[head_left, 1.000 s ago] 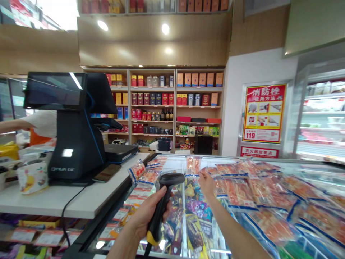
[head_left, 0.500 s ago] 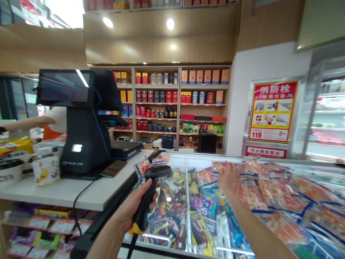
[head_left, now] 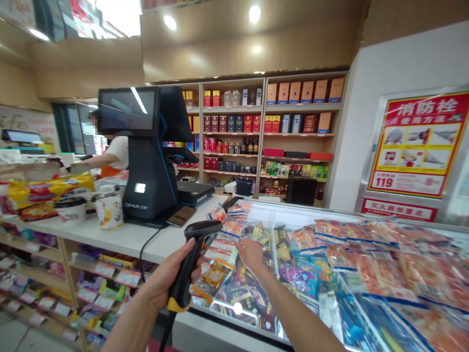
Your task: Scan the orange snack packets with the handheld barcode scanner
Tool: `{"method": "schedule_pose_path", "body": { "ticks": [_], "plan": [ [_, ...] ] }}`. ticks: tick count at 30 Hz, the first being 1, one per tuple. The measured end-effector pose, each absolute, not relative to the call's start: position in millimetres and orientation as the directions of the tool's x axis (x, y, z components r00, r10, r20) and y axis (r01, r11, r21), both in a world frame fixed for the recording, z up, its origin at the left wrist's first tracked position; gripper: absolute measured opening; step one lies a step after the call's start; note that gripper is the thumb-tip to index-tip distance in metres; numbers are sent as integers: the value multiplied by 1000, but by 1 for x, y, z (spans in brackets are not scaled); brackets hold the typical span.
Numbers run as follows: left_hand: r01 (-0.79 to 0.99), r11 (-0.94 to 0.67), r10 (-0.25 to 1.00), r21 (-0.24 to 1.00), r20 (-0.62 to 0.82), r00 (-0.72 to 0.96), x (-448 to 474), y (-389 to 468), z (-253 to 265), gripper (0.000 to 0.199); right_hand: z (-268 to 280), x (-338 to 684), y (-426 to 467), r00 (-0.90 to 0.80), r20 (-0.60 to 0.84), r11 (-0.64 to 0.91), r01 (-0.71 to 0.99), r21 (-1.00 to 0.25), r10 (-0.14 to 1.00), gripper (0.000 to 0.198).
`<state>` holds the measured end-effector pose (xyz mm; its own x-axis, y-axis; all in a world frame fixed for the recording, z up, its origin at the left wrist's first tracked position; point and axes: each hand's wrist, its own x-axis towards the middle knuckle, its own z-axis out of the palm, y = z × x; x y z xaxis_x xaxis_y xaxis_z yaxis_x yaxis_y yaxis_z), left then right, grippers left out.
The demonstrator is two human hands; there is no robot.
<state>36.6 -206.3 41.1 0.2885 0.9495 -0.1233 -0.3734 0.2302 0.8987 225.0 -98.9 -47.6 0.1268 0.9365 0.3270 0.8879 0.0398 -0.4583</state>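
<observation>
My left hand [head_left: 179,274] is wrapped round the handle of a black and yellow barcode scanner [head_left: 192,259], its head level and its cord hanging down. My right hand [head_left: 251,254] is over the left part of a glass-topped freezer, fingers curled; what they hold, if anything, is hidden. Beside those fingers lie packets with red and white stripes [head_left: 222,250]. An orange and clear snack packet [head_left: 214,277] is just right of the scanner. Under and around my right forearm are colourful wrapped packets [head_left: 298,278].
Many clear bags with blue edges [head_left: 388,274] cover the freezer's right side. A till with a screen [head_left: 146,161], a phone [head_left: 181,215], a white cup [head_left: 71,209] and a pouch [head_left: 110,210] are on the counter [head_left: 146,237]. Another person [head_left: 117,151] stands behind the till.
My right hand has moved left from the clear bags to the striped packets. The view has turned left, showing more of the counter. The scanner remains in my left hand.
</observation>
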Motion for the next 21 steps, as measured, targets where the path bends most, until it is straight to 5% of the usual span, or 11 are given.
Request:
{"method": "schedule_pose_path", "body": {
  "ticks": [8,13,21],
  "plan": [
    [-378,186,970,907,-109,216,32,-204,35,27,-39,212,-59,347,159,-220,824,-523,924,36],
    [-392,233,946,890,-115,303,34,-197,29,26,-41,224,-57,342,231,-155,802,-578,911,26],
    [-366,242,895,899,-61,442,65,-196,29,27,-47,306,-87,344,539,125,746,-654,769,26]
  ]
}}
